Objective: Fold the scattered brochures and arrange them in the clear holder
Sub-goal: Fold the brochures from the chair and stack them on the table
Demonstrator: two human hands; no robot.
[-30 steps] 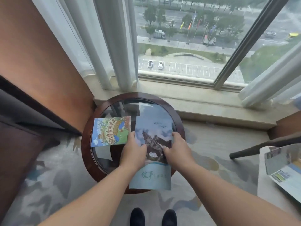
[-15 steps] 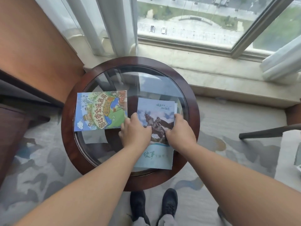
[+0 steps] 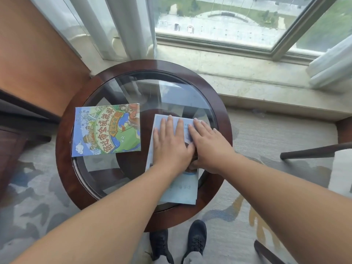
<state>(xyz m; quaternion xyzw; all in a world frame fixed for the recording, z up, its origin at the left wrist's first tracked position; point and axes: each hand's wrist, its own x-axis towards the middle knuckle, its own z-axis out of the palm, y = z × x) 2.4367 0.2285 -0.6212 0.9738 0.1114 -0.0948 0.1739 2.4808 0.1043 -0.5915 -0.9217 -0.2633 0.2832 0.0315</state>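
Desk glass-topped | left hand, right hand: flat, fingers straight, pressing pale-blue brochure | cartoon brochure: alongside, apart.

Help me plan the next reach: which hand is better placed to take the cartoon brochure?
Left. The left hand presses the blue brochure on the side next to the cartoon brochure; the right hand lies beyond it and would probably have to cross over.

Middle of blue brochure hidden beneath left hand and right hand, lower print blurred
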